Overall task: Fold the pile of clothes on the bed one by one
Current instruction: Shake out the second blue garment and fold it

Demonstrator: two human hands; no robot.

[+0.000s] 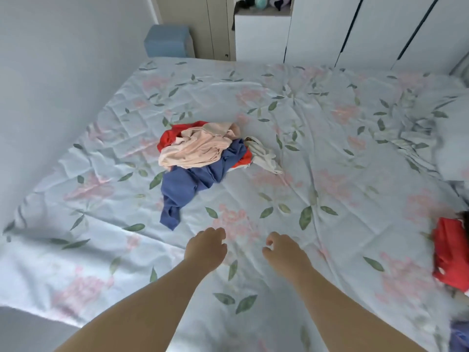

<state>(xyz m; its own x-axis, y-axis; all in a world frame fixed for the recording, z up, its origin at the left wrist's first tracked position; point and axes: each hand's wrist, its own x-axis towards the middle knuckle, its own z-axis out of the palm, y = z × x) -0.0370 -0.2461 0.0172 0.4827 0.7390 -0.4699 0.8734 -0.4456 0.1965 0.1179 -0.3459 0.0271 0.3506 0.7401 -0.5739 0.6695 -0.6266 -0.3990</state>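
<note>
Pile of clothes (pixel 203 153): it sits loose and crumpled on the bed (pixel 330 179), left of the middle, farther off than both your hands and well apart from them.
Peach garment (pixel 195 148): it lies bunched on top of the heap with nothing over it, so it is probably your easiest first pick.
Blue garment (pixel 185 186): it comes out from under the peach one and trails toward you. Its near end is the closest cloth to your left hand.
Red garment (pixel 168 135): it is mostly buried, showing at the far left of the heap and again at the right under the blue.
White garment (pixel 264 156): it lies at the right side of the heap, touching it.
Handling: everything looks thin, soft and light, so it will likely sag and bunch rather than keep a shape. The pieces are tangled, so a pull on one may drag its neighbours.
Where to take hold: pinch an edge or seam of the top piece, ideally one corner per hand. Lift it free before you spread it on the bare sheet near you.
Left hand (pixel 206 247): it is stretched out low over the sheet, fingers loosely curled, holding nothing.
Right hand (pixel 284 252): it is near the left one, to its right, with its fingers just as loose and empty.
Red cloth (pixel 449 255): it lies alone at the right edge of the bed, well apart from the pile. You cannot tell whether it is folded.
Pillow (pixel 454 138): it lies at the far right.
Room: a wall (pixel 50 85) runs along the left, and a blue box (pixel 168 40) and a white wardrobe (pixel 380 29) stand beyond the far end.
</note>
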